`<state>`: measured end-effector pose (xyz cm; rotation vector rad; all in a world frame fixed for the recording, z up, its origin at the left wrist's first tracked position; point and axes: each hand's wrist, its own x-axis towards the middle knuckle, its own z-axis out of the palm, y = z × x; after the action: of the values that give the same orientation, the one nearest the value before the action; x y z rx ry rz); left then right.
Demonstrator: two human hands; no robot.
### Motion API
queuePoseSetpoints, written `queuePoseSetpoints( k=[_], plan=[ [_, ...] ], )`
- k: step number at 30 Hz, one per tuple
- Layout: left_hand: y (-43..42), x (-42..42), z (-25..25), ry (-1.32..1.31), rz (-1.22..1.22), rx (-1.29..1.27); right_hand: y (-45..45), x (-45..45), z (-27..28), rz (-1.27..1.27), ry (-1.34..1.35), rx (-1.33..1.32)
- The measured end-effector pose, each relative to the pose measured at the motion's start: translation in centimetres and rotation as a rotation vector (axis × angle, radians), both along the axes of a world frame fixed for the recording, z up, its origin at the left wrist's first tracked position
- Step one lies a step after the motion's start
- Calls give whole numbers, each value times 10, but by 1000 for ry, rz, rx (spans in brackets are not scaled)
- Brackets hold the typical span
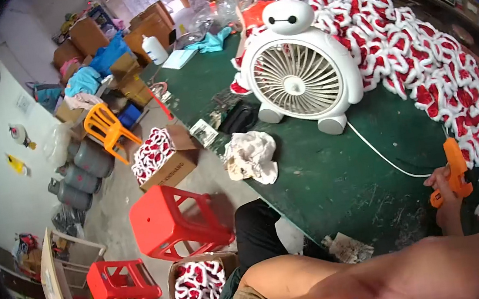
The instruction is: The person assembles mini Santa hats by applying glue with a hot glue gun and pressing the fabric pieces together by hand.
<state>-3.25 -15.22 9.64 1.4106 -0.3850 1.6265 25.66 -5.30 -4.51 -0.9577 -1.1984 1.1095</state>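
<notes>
At the right edge of the green table (316,169), my right hand (443,188) is closed around an orange glue gun (456,171), its narrow end pointing away from me. Just beyond it lies the near end of a long heap of red pieces with fluffy white trim (423,62). A white cord (384,156) runs from a white figure-shaped fan (297,80) to near my right fingers. Bare skin fills the bottom foreground, partly blurred, and no left hand can be made out there.
A crumpled cloth (251,157) lies at the table's left edge, near a black object (239,117). Red stools (164,221) and an orange chair (107,128) stand on the floor. Cartons of trimmed red pieces sit beside my legs (200,289) and farther off (157,152).
</notes>
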Motion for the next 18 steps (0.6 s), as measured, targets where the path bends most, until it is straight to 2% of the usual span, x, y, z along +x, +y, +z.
queuePoseSetpoints(
  k=[4, 6, 7, 9, 10, 11, 12, 13, 14, 16, 18],
  plan=[
    [32, -17, 15, 21, -37, -116, -5, -21, 25, -23, -7, 8],
    [29, -9, 15, 33, -90, -213, -10, -2, 9, -26, -198, -46],
    [31, -3, 15, 34, -121, -246, -19, -3, 12, -63, -204, -72],
    [56, 19, 21, 38, -221, -217, -14, 0, 19, -18, -108, -390],
    [68, 34, 25, 36, -290, -200, -5, 2, -21, -40, 45, -46],
    [79, 51, 29, 36, -359, -181, -10, -6, 4, -66, 102, -219],
    [87, 67, 33, 36, -422, -166, -6, -7, -12, -102, 70, -29],
    [103, 67, 27, 209, -277, -257, -10, -10, 5, -130, 208, 34],
    [124, 63, 14, 382, -113, -336, 1, -9, -20, -216, 86, 309],
    [162, 77, -13, 501, 39, -638, -6, -8, -4, -224, 162, 320],
    [198, 96, -45, 682, 203, -695, -7, -10, 13, -319, 138, 338]
  ],
)
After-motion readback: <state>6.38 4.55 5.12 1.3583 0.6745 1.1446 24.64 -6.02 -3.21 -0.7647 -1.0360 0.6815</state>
